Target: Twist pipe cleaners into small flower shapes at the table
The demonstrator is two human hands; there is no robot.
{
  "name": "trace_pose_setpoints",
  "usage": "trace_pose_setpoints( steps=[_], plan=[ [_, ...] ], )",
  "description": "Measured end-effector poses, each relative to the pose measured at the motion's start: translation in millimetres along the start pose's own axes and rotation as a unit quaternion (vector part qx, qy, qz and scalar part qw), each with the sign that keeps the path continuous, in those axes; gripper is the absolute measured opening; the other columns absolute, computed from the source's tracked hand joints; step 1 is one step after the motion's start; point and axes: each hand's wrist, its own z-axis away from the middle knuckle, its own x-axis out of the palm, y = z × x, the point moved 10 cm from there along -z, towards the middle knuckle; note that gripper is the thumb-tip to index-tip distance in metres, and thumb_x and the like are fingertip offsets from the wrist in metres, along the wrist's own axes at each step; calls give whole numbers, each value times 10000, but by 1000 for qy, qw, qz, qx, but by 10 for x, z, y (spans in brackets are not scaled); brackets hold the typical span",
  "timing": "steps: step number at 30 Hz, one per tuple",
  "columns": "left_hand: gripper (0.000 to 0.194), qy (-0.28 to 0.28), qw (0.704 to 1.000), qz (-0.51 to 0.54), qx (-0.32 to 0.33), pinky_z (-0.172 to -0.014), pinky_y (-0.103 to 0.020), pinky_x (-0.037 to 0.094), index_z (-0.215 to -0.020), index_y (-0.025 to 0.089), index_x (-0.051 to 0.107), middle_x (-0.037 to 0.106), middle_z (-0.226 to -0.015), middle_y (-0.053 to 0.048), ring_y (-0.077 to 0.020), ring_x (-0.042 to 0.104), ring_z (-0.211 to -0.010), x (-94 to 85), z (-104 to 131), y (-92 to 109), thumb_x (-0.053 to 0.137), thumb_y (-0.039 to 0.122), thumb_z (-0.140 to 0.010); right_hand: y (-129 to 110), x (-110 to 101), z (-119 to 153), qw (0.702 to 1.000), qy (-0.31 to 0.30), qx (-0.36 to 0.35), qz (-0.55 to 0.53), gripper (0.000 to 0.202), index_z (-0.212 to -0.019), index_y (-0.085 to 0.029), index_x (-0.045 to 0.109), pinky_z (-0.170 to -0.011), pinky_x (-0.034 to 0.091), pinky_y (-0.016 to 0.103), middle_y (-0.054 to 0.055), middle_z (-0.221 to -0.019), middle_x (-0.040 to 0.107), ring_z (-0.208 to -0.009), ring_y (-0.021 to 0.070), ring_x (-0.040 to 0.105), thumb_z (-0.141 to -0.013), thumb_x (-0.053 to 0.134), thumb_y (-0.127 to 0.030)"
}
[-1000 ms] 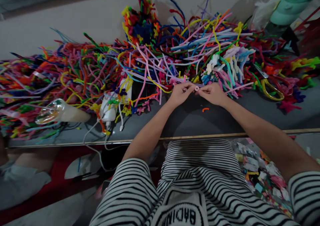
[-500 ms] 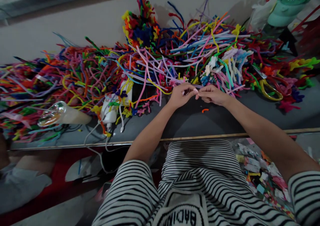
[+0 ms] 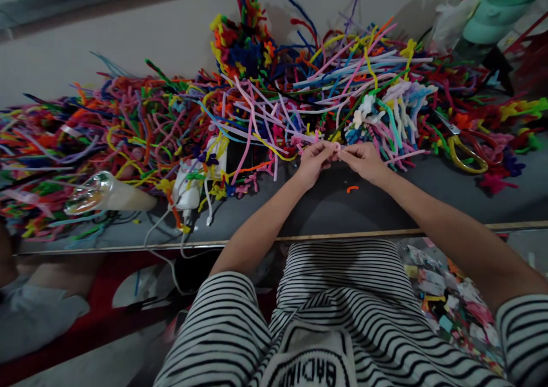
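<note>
My left hand [image 3: 317, 160] and my right hand [image 3: 362, 160] meet fingertip to fingertip above the dark tabletop [image 3: 329, 216]. Between them is a small pink fuzzy piece [image 3: 337, 146], pinched by the fingers of both hands; most of it is hidden. A short orange piece [image 3: 352, 189] lies on the table just below the hands. Behind them spreads a heap of colourful pipe cleaners [image 3: 265, 110], with a bunch of pastel ones [image 3: 402, 110] beyond my right hand.
Yellow-handled scissors [image 3: 464, 156] lie at the right. To the left are a tilted plastic cup [image 3: 128, 197], a white charger [image 3: 186, 190] and cables. A seated person's leg [image 3: 55, 278] shows at far left. Scraps [image 3: 454, 295] cover the floor at lower right.
My left hand has shifted slightly right and its fingers have closed in. My right hand has moved slightly, its thumb now nearer the pink piece.
</note>
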Motion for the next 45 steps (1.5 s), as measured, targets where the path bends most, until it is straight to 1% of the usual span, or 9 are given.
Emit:
trace_pose_setpoints(
  steps=[4,10,14,20,26,29,38,42,45],
  plan=[
    [377,-22,999,31,-16,-492,-193,324,-845,206,722,535,-636,40,-64,479,-567,12,-34,-32,828,567,-815,199,94,-8,979,-50,76,-183,423,-784,-142,722,-444,126,259,-104,-442,309,-414,50,186,-850,761,-558],
    [341,-18,999,46,-4,-552,-201,415,-861,207,776,561,-610,50,-57,501,-559,21,-72,-43,843,538,-817,201,215,20,960,-92,109,-240,396,-783,-132,736,-405,133,226,-108,-419,337,-389,35,206,-797,828,-517],
    [363,-16,998,64,-11,-555,-200,431,-805,187,777,593,-600,46,-48,494,-532,0,-100,-92,886,532,-766,215,235,27,957,-97,115,-246,395,-802,-120,753,-400,130,219,-112,-412,332,-382,32,213,-787,842,-505],
    [384,-56,993,100,-30,-596,-206,478,-783,179,769,632,-624,40,-46,535,-540,3,-112,-157,946,506,-685,230,231,21,964,-106,103,-219,428,-828,-103,774,-409,136,218,-115,-401,319,-379,29,208,-810,830,-527],
    [375,-75,997,15,-9,-618,-217,507,-766,163,736,690,-749,-1,-64,610,-610,-45,-97,-80,867,512,-800,238,234,26,973,-128,82,-174,413,-839,-107,781,-415,135,222,-101,-409,349,-388,35,234,-864,795,-520],
    [402,-83,997,-8,-1,-628,-222,509,-732,155,720,709,-813,-18,-71,625,-646,-55,-102,-57,872,523,-789,236,225,25,977,-136,76,-147,406,-879,-105,799,-418,146,224,-100,-416,348,-396,39,238,-885,777,-510],
    [397,-74,996,31,-28,-515,-200,365,-886,186,805,669,-745,-3,-56,518,-595,-65,-93,-61,882,554,-760,251,151,-5,981,-123,74,-126,421,-937,-93,818,-426,131,237,-103,-417,338,-397,42,229,-887,761,-507],
    [334,-76,997,6,-10,-519,-211,386,-883,198,800,682,-758,1,-48,501,-565,-71,-106,-28,863,517,-802,277,166,-3,976,-131,81,-155,436,-954,-91,813,-432,114,240,-107,-420,331,-402,42,216,-877,775,-518],
    [372,-84,996,4,11,-524,-210,393,-876,191,797,675,-731,4,-48,503,-561,-66,-126,-22,863,547,-793,272,180,-1,970,-136,83,-181,424,-945,-95,806,-431,113,238,-110,-413,323,-403,42,210,-872,784,-513]
  ],
)
